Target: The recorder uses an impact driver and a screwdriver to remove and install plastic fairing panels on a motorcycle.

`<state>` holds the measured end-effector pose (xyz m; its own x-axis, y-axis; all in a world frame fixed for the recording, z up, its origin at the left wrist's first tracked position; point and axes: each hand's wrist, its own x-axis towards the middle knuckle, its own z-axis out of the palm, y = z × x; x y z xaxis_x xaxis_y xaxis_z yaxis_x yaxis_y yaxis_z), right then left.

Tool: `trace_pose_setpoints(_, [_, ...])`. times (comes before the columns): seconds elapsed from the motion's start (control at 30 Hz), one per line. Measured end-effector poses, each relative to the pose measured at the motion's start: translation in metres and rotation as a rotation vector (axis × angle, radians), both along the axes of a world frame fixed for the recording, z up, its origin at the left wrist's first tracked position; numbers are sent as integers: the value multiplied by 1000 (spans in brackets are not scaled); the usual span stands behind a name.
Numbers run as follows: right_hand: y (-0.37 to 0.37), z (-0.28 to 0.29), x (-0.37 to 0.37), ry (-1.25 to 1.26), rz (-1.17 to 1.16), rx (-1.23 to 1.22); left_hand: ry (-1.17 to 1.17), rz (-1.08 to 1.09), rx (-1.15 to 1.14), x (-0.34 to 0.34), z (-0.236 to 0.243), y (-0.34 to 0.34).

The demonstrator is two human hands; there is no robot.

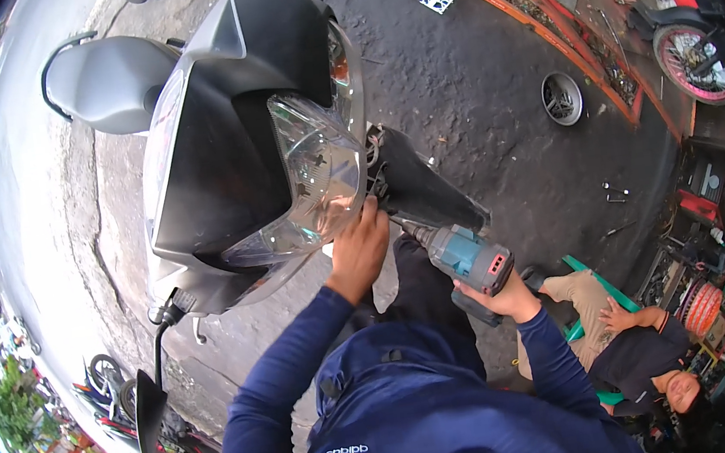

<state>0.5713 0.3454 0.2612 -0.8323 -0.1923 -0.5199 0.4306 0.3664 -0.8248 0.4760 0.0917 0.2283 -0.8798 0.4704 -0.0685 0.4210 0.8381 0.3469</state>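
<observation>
A dark motor scooter's front cowl point(222, 153) stands in front of me, with a clear headlight point(320, 173) at its right side. My left hand point(358, 250) reaches up to the headlight's lower edge, fingers bent against it; whether they pinch anything small is hidden. In my right hand point(509, 299) is a teal and black cordless power drill point(464, 255), gripped by its handle. Its tip points up and left toward the gap beside the headlight, and I cannot make out whether it touches a screw. A black front panel point(426, 187) sticks out just above the drill.
A person point(641, 355) sits at the lower right near tools and parts. A metal bowl point(561, 99) and a few small metal pieces point(616, 191) lie on the dark ground. An orange metal frame point(528, 25) runs along the upper right. The scooter's mirror point(150, 411) juts out at lower left.
</observation>
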Motion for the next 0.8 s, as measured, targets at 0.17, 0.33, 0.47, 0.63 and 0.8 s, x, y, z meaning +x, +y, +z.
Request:
trace_pose_setpoints(0.17, [-2, -12, -6, -3, -160, -49, 86, -263, -108, -36, -10, 6])
trace_pose_setpoints(0.33, [-17, -29, 7, -138, -316, -287, -13, -369, -177, -49, -18, 7])
trace_pose_setpoints(0.47, [-43, -74, 30, -70, -591, -652, 41, -397, -124, -52, -28, 4])
trace_pose_setpoints(0.63, [-82, -142, 128, -46, -810, -1001, 164, -520, 180, 6, -9, -6])
trace_pose_setpoints(0.8, [-164, -167, 236, -72, -950, -1077, -180, -612, 97, 101, -20, -64])
